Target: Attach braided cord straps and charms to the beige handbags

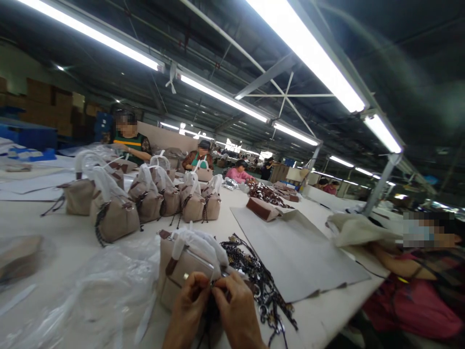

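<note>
A beige handbag with brown trim stands upright close in front of me, its handles wrapped in white. My left hand and my right hand meet at its near side, fingertips pinched almost together. Between them is a small dark piece, too small to name; dark cords hang below. Both hands partly hide the bag's front. Right beside the bag lies a heap of black patterned straps with metal rings and clasps.
Several similar beige handbags stand farther back on the white table. Clear plastic wrapping lies at left. A grey sheet covers part of the right side. Co-workers sit across the table; another person's arm handles fabric at right.
</note>
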Available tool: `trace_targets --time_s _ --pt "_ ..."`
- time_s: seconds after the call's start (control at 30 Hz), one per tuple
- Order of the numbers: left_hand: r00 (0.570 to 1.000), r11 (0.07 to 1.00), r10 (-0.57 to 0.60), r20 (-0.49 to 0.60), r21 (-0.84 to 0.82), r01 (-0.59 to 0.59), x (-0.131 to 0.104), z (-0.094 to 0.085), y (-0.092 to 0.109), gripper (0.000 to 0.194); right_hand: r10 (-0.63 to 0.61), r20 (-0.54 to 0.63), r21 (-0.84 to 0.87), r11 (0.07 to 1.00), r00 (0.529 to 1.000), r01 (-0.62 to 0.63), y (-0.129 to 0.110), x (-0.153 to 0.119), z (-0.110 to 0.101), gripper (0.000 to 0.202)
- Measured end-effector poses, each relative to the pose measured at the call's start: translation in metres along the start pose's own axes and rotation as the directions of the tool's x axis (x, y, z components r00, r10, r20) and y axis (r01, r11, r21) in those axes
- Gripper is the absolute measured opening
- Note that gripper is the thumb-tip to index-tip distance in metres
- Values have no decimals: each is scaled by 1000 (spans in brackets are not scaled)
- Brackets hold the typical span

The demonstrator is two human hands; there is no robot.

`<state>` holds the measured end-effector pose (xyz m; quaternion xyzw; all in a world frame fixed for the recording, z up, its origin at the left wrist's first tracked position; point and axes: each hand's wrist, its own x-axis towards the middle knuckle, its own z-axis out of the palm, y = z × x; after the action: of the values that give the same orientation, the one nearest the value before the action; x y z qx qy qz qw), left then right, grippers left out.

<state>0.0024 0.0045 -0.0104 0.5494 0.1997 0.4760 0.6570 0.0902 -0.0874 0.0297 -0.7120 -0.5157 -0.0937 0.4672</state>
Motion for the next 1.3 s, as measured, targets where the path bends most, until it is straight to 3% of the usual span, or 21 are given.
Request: trace_targets --time_s 0.1,0.33,0.47,0.67,0.8,0.87,1.0,1.07,1.2,1.3 --pt "998 997 69 14 40 -69 -1 1 9 34 8 -8 53 999 1000 -8 -2 -2 1 17" --pt "998 996 54 36 65 -56 -9 6 14 22 189 25 203 961 982 -190 -10 0 -4 9" --pt "990 987 47 130 143 -66 -11 4 21 13 165 3 275 948 986 -160 -10 -1 -3 13" --pt "968 942 3 251 324 -87 -8 0 37 19 144 -32 314 941 989 -127 -14 -2 -7 12" --pt "962 828 173 211 498 -259 -7 -1 42 18 175 -54 324 934 983 -149 -13 2 -12 13" --pt "958 803 224 179 523 -285 -5 -2 44 19 196 -59 334 928 979 -166 -11 5 -13 17" --pt "978 787 123 169 584 -200 6 -3 48 22 131 11 303 944 991 -128 -7 11 -14 22" --pt "984 695 59 168 701 -161 16 -2 50 18 130 53 297 945 990 -140 -6 13 -14 22" --pt "998 523 12 62 850 -59 33 1 53 17 107 121 324 936 987 -141 -6 17 -16 22" --pt "979 550 -6 206 818 -169 35 2 54 19 167 135 320 926 977 -202 -5 20 -18 18"
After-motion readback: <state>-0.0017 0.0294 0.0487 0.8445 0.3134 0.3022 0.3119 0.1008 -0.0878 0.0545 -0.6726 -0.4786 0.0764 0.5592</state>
